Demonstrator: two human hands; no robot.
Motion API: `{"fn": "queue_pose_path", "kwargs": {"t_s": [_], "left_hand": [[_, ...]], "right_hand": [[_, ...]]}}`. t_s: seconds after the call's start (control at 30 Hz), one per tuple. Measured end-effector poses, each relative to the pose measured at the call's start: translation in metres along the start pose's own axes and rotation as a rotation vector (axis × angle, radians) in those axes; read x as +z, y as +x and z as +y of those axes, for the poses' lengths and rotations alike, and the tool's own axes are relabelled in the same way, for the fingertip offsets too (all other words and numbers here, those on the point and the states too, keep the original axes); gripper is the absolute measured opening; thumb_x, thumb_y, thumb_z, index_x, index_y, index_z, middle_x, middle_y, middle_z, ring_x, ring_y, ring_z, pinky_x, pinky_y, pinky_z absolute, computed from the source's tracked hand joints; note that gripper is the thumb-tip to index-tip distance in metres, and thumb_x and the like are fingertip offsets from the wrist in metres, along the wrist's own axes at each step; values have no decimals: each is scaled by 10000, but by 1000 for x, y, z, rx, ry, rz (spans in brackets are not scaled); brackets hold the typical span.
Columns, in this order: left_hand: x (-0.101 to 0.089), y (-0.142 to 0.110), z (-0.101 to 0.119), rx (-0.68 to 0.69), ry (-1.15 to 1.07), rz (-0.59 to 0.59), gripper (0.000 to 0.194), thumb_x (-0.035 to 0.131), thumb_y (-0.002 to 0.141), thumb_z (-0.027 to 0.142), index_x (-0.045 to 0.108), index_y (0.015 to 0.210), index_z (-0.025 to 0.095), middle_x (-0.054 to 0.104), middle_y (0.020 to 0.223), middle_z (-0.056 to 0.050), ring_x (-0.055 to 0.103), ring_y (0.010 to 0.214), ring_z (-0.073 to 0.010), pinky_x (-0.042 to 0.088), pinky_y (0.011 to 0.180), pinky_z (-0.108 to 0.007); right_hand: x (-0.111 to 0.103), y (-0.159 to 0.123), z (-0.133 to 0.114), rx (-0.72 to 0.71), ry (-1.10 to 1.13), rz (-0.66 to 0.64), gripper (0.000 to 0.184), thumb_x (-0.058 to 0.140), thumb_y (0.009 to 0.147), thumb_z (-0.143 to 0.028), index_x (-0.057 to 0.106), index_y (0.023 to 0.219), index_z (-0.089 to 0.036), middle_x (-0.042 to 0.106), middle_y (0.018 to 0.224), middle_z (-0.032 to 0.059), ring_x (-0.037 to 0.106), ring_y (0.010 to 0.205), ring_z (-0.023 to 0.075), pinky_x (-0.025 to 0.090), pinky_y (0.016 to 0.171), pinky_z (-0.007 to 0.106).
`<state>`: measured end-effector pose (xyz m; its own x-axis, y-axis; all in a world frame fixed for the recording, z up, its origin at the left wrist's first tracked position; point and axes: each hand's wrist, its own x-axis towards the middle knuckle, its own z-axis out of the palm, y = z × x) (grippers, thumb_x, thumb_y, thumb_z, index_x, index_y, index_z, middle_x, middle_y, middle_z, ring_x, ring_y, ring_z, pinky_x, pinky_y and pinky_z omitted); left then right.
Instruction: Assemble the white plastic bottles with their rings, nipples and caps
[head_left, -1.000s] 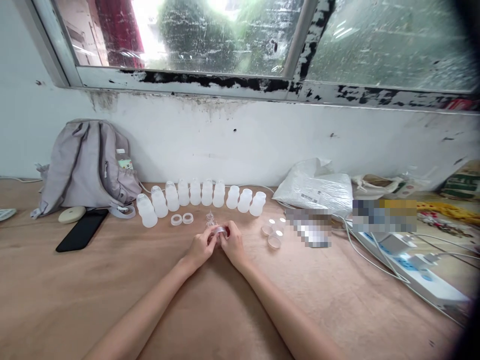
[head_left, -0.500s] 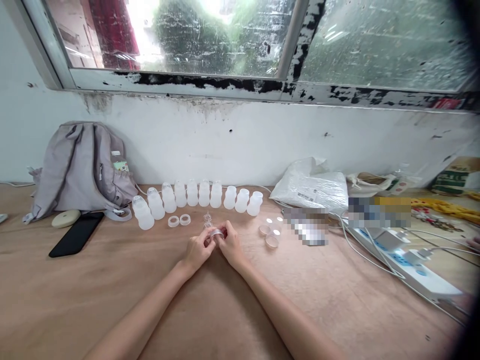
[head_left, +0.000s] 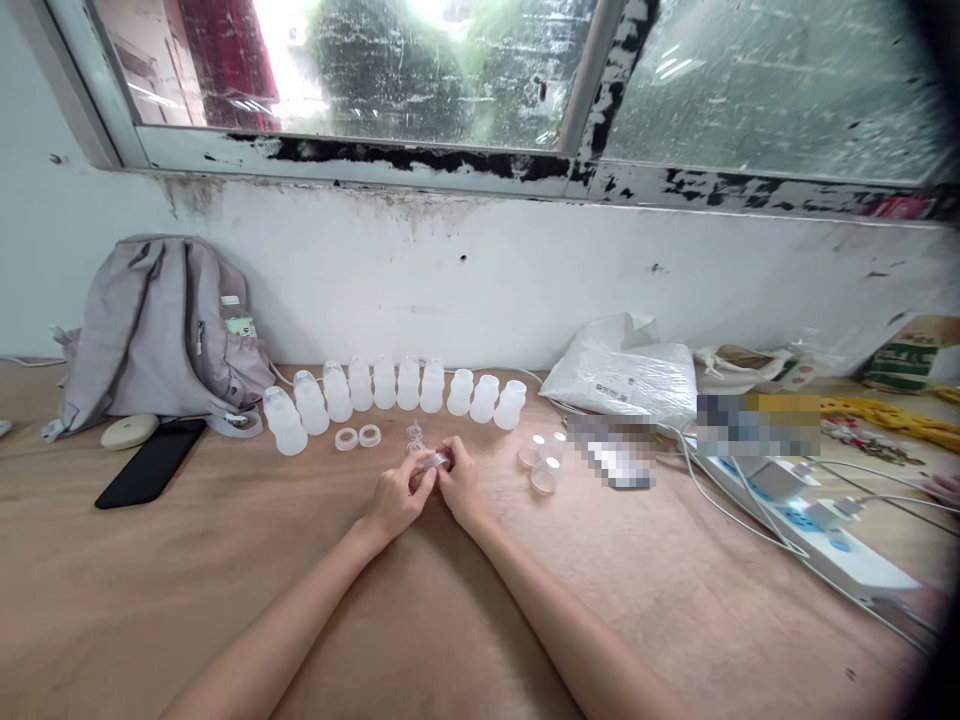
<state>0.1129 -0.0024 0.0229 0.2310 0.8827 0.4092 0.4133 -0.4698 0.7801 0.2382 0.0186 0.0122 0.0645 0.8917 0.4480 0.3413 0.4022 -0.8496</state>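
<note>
My left hand (head_left: 397, 497) and my right hand (head_left: 460, 487) meet at the middle of the wooden table (head_left: 225, 560), fingers pinched together on a small clear plastic ring (head_left: 435, 461). Just beyond them lies a small clear nipple piece (head_left: 414, 433). Two white rings (head_left: 358, 437) lie to the left of it. A curved row of several white translucent bottles (head_left: 397, 392) stands behind, near the wall. Three clear round caps (head_left: 541, 464) lie to the right of my hands.
A grey backpack (head_left: 161, 335), a black phone (head_left: 148, 469) and a cream round disc (head_left: 129, 431) sit at the left. A white plastic bag (head_left: 626, 375), a power strip (head_left: 817, 545) with cables and some packaging lie at the right. A wall and window run behind.
My hands stay together on the clear ring, turning it slightly between the fingertips. The view has shifted a little; nothing else on the table has moved.
</note>
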Motion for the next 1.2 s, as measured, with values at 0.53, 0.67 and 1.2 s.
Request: {"fn": "queue_pose_path", "kwargs": {"t_s": [0.53, 0.67, 1.2], "left_hand": [[-5, 14, -9, -283, -571, -38, 340, 580, 694, 413, 514, 901, 151, 579, 801, -24, 532, 565, -85, 429, 481, -194], [-6, 16, -11, -336, -649, -9, 356, 577, 688, 430, 530, 899, 147, 568, 742, -5, 525, 548, -85, 424, 476, -200], [-4, 18, -17, -362, -687, 48, 374, 568, 664, 500, 539, 774, 144, 520, 582, 21, 465, 469, -82, 393, 449, -204]], "right_hand": [[1, -1, 2, 54, 26, -84, 117, 502, 719, -282, 528, 790, -192, 467, 536, -52, 417, 491, 102, 330, 465, 205], [3, 0, 5, 68, 48, -78, 128, 465, 738, -271, 549, 789, -189, 480, 546, -45, 418, 466, 99, 339, 444, 207], [0, 2, 7, 207, 252, -12, 214, 470, 737, -324, 521, 892, -185, 466, 586, -54, 410, 384, 65, 321, 357, 184]]}}
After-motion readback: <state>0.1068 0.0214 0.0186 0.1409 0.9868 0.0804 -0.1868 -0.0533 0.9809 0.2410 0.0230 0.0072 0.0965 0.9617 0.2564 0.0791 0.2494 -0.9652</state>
